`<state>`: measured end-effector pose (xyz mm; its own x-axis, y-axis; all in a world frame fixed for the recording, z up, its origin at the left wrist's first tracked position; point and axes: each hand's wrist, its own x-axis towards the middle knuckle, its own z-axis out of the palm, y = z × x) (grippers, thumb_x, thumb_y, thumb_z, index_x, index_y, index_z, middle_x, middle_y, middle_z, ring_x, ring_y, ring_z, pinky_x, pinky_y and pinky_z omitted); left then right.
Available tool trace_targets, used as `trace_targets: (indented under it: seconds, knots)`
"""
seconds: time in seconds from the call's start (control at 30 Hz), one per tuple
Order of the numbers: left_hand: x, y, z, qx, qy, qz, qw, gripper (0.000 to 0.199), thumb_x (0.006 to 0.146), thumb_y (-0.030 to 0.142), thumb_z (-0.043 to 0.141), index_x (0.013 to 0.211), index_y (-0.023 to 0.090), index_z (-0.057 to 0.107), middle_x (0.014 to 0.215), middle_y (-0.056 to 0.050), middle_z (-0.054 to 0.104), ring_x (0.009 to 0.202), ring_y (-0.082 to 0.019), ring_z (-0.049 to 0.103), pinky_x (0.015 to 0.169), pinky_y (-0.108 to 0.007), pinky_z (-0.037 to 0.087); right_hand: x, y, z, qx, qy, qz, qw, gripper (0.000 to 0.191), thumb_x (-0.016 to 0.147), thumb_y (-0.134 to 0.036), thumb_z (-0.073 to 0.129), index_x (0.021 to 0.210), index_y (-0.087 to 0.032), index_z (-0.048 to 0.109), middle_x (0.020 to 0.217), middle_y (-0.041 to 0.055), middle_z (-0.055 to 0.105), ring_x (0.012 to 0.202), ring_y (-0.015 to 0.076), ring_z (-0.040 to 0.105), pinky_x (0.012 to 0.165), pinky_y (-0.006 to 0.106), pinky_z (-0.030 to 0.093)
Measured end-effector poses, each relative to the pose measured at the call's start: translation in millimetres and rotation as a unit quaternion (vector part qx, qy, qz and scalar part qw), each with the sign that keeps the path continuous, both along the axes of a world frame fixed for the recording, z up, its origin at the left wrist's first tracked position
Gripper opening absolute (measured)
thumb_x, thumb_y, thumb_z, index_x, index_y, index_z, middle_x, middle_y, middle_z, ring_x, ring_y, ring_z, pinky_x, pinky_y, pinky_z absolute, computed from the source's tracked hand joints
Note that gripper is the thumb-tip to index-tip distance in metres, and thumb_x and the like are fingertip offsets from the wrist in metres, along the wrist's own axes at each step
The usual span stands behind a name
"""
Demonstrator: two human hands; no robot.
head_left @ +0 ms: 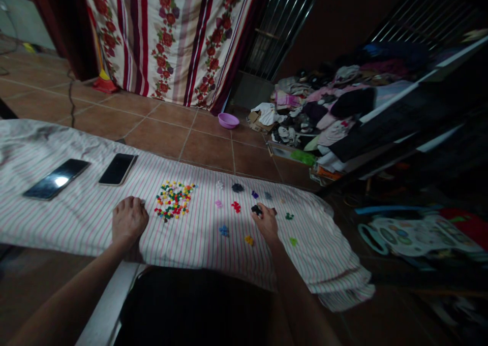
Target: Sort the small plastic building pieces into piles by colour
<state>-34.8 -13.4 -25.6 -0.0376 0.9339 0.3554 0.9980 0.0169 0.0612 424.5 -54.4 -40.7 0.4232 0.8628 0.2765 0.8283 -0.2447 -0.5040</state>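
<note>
My left hand (130, 218) rests on the striped cloth with its fingers curled, left of a mixed heap of small coloured pieces (174, 200). Whatever its fingers may hold is hidden. To the right, the thumb and forefinger of my right hand (267, 224) close in a pinch at a small cluster of black pieces (256, 210). Around that hand lie separate little groups by colour: red pieces (236, 207), yellow pieces (249, 240), blue pieces (223, 230), pink pieces (218, 203), dark green pieces (289, 216) and light green pieces (293, 241). Behind them sit purple pieces (254, 194) and dark grey pieces (238, 187).
Two phones, a larger one (57, 179) and a smaller one (118, 169), lie at the left of the cloth (206, 254). Beyond the table stand a purple basin (228, 121) and a floral curtain (163, 41). Piled clothes (324, 97) fill the right back.
</note>
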Motion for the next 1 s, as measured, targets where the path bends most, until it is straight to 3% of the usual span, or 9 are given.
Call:
trace_targets:
  seconds: [0.17,0.4,0.7,0.87,1.0]
  knots:
    - [0.2,0.5,0.7,-0.004,-0.006,0.000,1.000,0.026,0.090,0.029,0.035,0.097,0.015,0.056,0.102,-0.012,0.058,0.095,-0.027,0.051,0.079,-0.038,0.034,-9.4,-0.1,9.3,0.079,-0.023,-0.003,0.997,0.040,0.078,-0.042,0.053,0.106,-0.017,0.066,0.102,0.0116,0.059,0.074,0.0179,0.055,0.077,0.036,0.049]
    - [-0.8,1.3,1.3,0.002,-0.010,-0.004,1.000,0.026,0.090,0.028,0.035,0.097,0.015,0.056,0.100,-0.012,0.058,0.096,-0.027,0.051,0.080,-0.039,0.034,-53.0,13.7,26.6,0.159,-0.018,0.084,0.984,0.029,0.085,-0.033,0.047,0.094,-0.017,0.068,0.091,0.0088,0.062,0.070,0.0162,0.056,0.071,0.031,0.050]
    - [-0.6,2.0,-1.4,0.010,-0.017,-0.008,1.000,0.021,0.088,0.027,0.040,0.096,0.015,0.056,0.100,-0.013,0.058,0.095,-0.028,0.050,0.081,-0.039,0.035,-139.8,31.1,14.3,0.106,0.049,0.238,0.964,0.025,0.086,-0.021,0.045,0.091,-0.020,0.070,0.085,0.0059,0.065,0.080,0.0175,0.062,0.074,0.029,0.051]
    - [-1.4,1.8,-1.8,0.014,-0.017,-0.009,1.000,0.020,0.087,0.025,0.041,0.096,0.016,0.056,0.100,-0.012,0.058,0.096,-0.028,0.050,0.082,-0.039,0.035,-182.7,42.4,-3.0,0.069,0.081,0.279,0.954,0.026,0.086,-0.017,0.046,0.095,-0.021,0.070,0.088,0.0057,0.064,0.081,0.0164,0.061,0.076,0.027,0.051]
    - [-1.3,1.4,-1.1,0.013,-0.013,-0.011,1.000,0.019,0.087,0.025,0.041,0.096,0.016,0.055,0.100,-0.012,0.058,0.095,-0.028,0.050,0.083,-0.039,0.035,-204.0,53.7,-9.9,0.046,0.067,0.272,0.959,0.029,0.087,-0.016,0.045,0.100,-0.022,0.070,0.092,0.0051,0.064,0.084,0.0162,0.062,0.078,0.026,0.050]
